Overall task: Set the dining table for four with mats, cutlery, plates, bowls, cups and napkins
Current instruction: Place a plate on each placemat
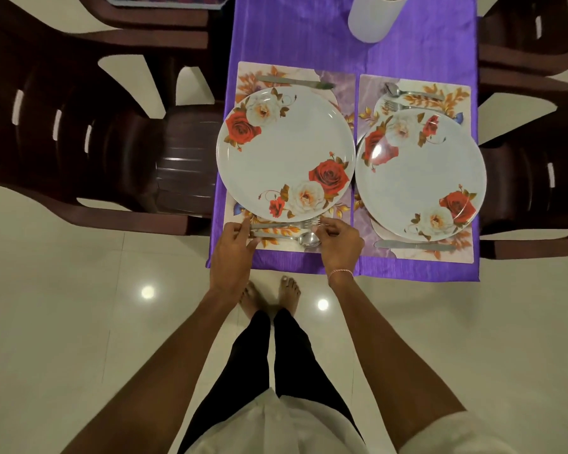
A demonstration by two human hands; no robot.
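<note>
Two white plates with red and cream roses lie on floral mats on the purple tablecloth: the left plate (286, 152) and the right plate (420, 173). Along the near edge of the left mat (243, 77) lie a fork (276, 225) and a spoon (292, 238). My left hand (235, 239) pinches their handle ends. My right hand (340, 239) pinches the fork's tines beside the spoon bowl. A knife (295, 81) lies on the far side of the left mat. The right mat (463, 253) carries a knife (413, 245) near me, and a spoon (407, 91) and a fork (391, 104) beyond the plate.
Dark brown chairs stand on both sides of the narrow table, the left one (118, 158) pushed close and another (532, 191) on the right. A white cylinder (373, 19) stands on the cloth at the far end. My bare feet are on the glossy tile floor at the table's near end.
</note>
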